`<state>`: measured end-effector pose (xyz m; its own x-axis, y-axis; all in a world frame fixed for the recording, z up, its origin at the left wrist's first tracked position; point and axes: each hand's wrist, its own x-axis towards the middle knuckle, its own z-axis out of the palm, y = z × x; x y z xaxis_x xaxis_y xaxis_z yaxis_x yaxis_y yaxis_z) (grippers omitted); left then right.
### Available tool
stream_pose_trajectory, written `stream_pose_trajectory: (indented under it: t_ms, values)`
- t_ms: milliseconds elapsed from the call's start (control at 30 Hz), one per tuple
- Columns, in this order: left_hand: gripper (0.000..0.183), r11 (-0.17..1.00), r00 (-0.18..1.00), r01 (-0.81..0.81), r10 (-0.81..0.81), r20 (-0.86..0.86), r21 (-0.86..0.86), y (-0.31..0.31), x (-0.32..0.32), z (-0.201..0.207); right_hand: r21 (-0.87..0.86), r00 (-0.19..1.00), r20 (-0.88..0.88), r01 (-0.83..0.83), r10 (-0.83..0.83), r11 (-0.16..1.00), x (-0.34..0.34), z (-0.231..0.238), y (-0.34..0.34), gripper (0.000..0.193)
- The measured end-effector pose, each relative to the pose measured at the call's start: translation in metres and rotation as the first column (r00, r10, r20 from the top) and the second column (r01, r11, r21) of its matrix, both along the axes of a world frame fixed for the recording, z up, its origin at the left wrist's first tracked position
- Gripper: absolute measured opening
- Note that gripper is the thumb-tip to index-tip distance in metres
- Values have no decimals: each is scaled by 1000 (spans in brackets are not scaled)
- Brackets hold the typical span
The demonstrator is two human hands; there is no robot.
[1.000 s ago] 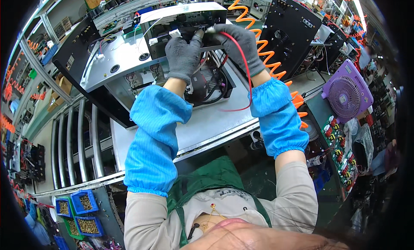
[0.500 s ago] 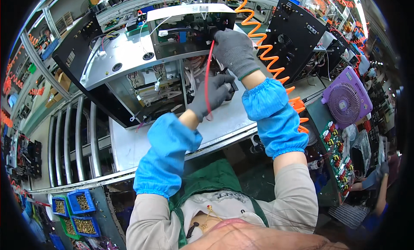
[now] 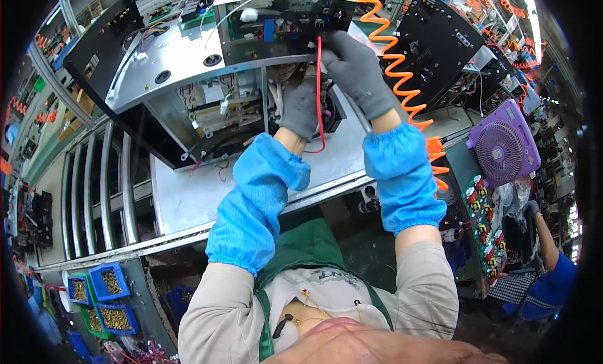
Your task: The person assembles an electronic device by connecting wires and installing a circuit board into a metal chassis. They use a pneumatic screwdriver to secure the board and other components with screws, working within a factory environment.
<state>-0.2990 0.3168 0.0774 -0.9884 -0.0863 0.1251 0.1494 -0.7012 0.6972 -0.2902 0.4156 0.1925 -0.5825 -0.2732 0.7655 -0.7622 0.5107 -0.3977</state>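
An open metal equipment case [image 3: 235,67] with wiring inside stands on the bench. My left hand [image 3: 300,109], in a grey glove, reaches into its lower opening beside a black fan [image 3: 331,106]; its fingers are hidden. My right hand [image 3: 359,72], gloved too, is at the right end of the upper compartment with its fingers curled. What they hold, if anything, does not show. A red cable [image 3: 319,94] hangs from the compartment next to the right fingertips, passing between my hands and curving at its lower end.
An orange coiled air hose [image 3: 394,65] hangs just right of my right arm. Another black case [image 3: 430,34] stands beyond it. A purple fan [image 3: 504,143] is at right, near circuit boards [image 3: 483,229]. Blue screw bins [image 3: 117,319] sit lower left. Another person's arm [image 3: 546,241] shows at right.
My left hand has moved up into the case's lower opening. The right hand has shifted slightly right and up, and the red cable hangs straighter. The case appears higher in view.
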Motion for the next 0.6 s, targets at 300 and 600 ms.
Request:
stream_pose_trajectory:
  t_ms: [300, 600]
  values:
    - [22, 939, 972, 176, -118, 204, -296, -8, 114, -42, -1, 653, 749, -162, 108, 987, 30, -85, 4, 31]
    - [41, -369, 786, -507, 172, -594, -779, -104, 90, -51, 112, 935, 342, -142, 97, 983, 57, -100, -66, 30]
